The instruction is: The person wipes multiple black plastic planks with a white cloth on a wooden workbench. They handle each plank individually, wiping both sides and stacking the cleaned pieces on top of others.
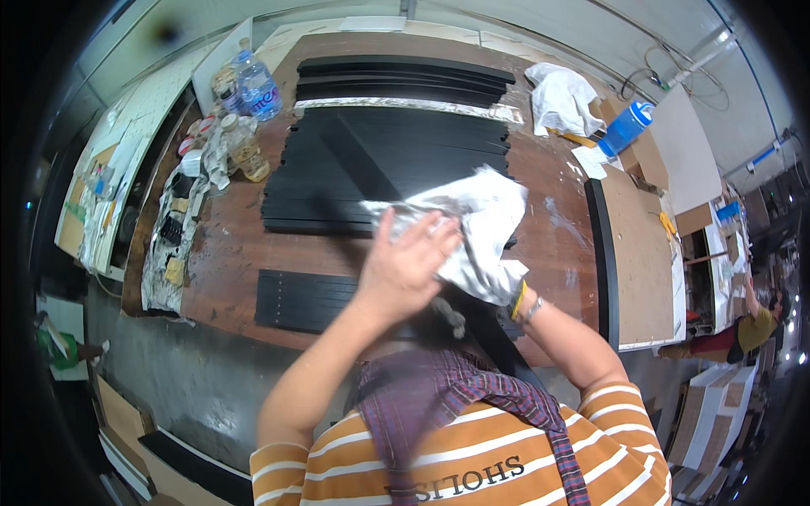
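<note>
A long black strip (359, 156) runs slantwise from over the black stack toward my body, passing under a crumpled white cloth (485, 228). My left hand (412, 257) rests on the near left part of this cloth, fingers stretched out and slightly blurred. Over my right hand (518, 302) the cloth hangs so that its fingers are hidden; only the wrist side with a yellow cuff shows. Beneath lies a broad stack of black strips (405, 143) on the brown table (224, 244). Nearer to me are more black strips (304, 299), partly covered by my left arm.
Bottles (257, 88) and a jar (245, 150) stand at the left, beside a stained ledge with sponges (175, 271). At the back right are another white cloth (561, 97) and a blue bottle (626, 128). A black strip (602, 261) lies along the right edge. A person (751, 329) is far right.
</note>
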Demonstrator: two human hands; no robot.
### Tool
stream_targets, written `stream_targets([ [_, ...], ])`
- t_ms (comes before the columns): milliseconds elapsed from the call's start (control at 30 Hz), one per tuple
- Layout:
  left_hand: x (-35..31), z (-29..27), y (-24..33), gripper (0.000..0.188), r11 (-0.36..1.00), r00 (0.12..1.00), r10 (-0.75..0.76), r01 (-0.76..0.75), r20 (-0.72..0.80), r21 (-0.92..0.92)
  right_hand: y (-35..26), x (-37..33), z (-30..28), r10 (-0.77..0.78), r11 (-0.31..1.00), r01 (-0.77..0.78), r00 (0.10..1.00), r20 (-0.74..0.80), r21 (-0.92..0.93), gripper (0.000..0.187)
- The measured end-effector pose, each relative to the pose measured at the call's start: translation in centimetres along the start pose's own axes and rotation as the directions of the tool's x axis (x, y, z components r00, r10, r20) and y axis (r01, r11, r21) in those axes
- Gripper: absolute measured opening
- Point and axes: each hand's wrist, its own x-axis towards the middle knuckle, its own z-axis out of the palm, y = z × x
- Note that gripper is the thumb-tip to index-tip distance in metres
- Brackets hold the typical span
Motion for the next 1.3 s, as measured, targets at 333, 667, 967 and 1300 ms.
stream_targets([
  [333, -6.3, -2.4, -10.6, 0.030, 0.813, 0.631, -0.583, 0.445, -0.512, -0.376, 4.5, -4.1, -2.5, 0.405, 0.911, -0.308, 0.797, 0.447, -0.275, 0.051],
  [667, -8.6, 0.2, -9.5, 0.042, 0.959, 0.920, -0.259, 0.280, -0.294, 0.032, 5.5, -4.2, -2.2, 0.231, 0.525, 0.246, 0.880, 0.415, -0.815, 0.046],
  [967, -17.1, -2.9, -15.3, 0.035, 0.138, 0.110, -0.987, 0.186, -0.119, -0.973, 2.3, -4.8, -2.5, 0.037, 0.292, 0.067, 0.996, 0.081, -0.954, 0.048],
  [1300, -17.6, -2.0, -10.8, 0.033, 0.064, 0.137, -0.989, 0.087, -0.052, -0.994, 2.2, -4.0, 1.5, -0.281, -0.139, 0.136, 0.945, 0.170, -0.981, 0.057],
])
